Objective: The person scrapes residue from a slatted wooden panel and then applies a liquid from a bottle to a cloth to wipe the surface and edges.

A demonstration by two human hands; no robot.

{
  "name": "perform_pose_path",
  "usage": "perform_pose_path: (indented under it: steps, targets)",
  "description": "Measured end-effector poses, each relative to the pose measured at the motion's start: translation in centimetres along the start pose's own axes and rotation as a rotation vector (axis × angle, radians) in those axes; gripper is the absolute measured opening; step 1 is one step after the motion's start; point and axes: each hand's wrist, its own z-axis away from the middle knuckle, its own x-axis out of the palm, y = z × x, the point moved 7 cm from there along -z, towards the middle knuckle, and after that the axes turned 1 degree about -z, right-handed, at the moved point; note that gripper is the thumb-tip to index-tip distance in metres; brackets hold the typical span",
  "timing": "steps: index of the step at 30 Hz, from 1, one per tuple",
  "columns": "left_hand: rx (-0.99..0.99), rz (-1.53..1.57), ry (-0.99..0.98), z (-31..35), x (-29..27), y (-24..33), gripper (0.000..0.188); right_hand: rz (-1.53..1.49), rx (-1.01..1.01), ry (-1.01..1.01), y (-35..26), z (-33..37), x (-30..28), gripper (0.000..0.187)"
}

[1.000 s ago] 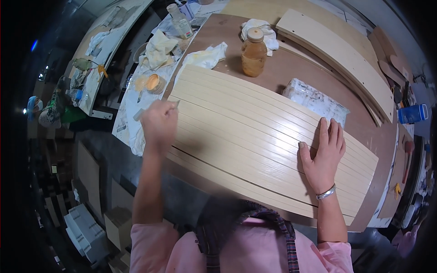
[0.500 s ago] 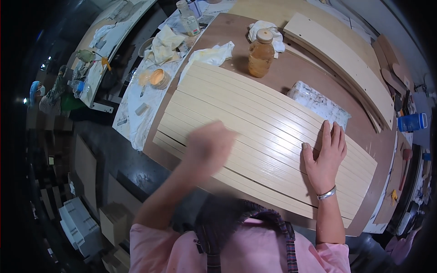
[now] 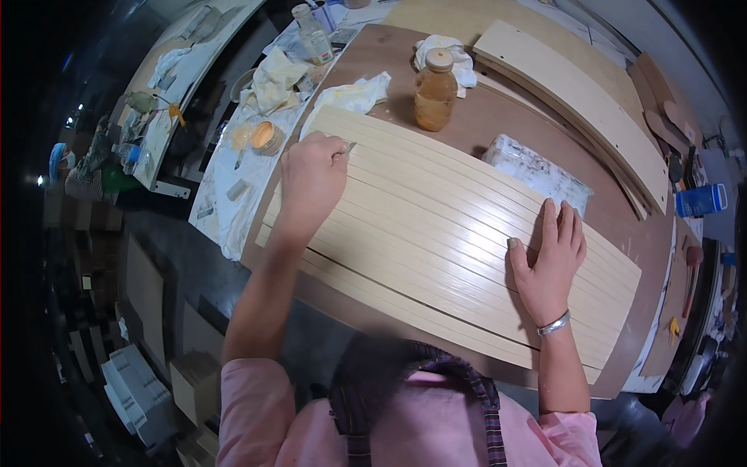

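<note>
A pale wooden panel [image 3: 420, 210] with long grooves across its face lies flat on a brown board [image 3: 381, 58]. My left hand [image 3: 313, 179] is closed over the panel's far left end. A small thin grey piece [image 3: 351, 147] pokes out from its fingertips; most of it is hidden, so its kind does not show. Resting on the panel's right half is my right hand [image 3: 547, 261], fingers stretched out. Just beyond that hand sits a white block [image 3: 537, 171] with dark smears.
Past the panel stands a bottle of amber liquid [image 3: 434, 93] beside a white rag [image 3: 459, 61]. An open jar of orange paste [image 3: 267, 138] and a crumpled cloth [image 3: 276, 82] are at the left. Long drilled boards [image 3: 576, 97] lie at the far right.
My left hand has moved from the panel's near left part away to its far left end. My right hand stays on the panel, and the view has shifted slightly.
</note>
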Motion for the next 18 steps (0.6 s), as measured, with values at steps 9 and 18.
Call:
perform_pose_path:
  steps: [9,18]
  targets:
    - [-0.012,-0.005,-0.009,0.5,0.7,0.7,0.009,-0.011,0.000,0.007,-0.2,-0.1,-0.1,0.079]
    - [-0.016,0.061,0.008,0.9,1.4,1.5,0.009,-0.007,0.000,0.004,-0.3,-0.1,-0.1,0.079]
